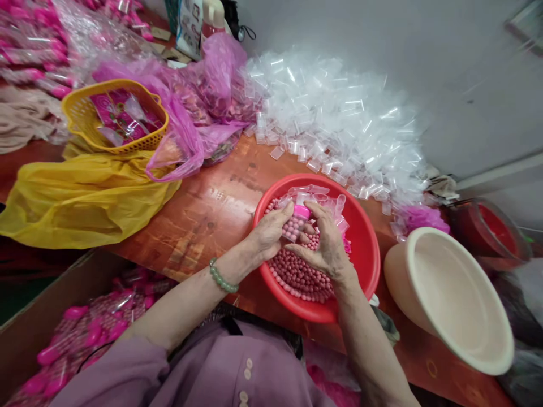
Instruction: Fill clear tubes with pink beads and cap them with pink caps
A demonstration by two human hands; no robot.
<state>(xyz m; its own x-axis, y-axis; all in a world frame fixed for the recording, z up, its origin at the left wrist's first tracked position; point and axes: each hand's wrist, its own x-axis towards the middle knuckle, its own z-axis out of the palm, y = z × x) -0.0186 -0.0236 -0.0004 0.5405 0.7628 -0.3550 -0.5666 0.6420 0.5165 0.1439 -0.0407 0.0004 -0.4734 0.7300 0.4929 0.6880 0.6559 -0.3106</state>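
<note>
My left hand (274, 230) is closed round a small clear plastic container (292, 230) full of pink beads, with a bright pink cap (301, 212) at its top. On the container's other side is my right hand (326, 240), its index finger at the cap and its thumb low near the base. Its other fingers curl against the container's side. Both hands are over a red basin (370, 249) of loose pink beads (297, 271). Clear empty containers (316, 192) and pink pieces (347, 243) lie at the basin's far and right sides.
A large heap of clear containers (335, 113) lies along the wall. At right stands a cream basin (462, 299). A yellow basket (116, 148), pink bags (182, 135) and a yellow bag (89, 198) sit left. Below the table edge, a box holds pink-capped containers (97, 333).
</note>
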